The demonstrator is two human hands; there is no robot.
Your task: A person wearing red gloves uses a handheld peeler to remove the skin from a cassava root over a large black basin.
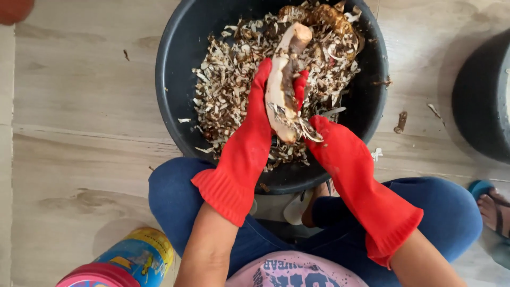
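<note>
Where basin [175,79] sits: wood-look floor [79,133] (pale).

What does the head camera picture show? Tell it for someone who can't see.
Two red-gloved hands peel a long root over a dark tub full of peelings: the left hand grips it, the right hand scrapes with a blade. The person sits on a wooden floor.

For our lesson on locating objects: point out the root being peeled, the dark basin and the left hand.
root [280,90], head view, on its pale peeled side.
dark basin [178,69], head view, on its bare inner wall.
left hand [255,125], head view, on the red glove's back.
</note>
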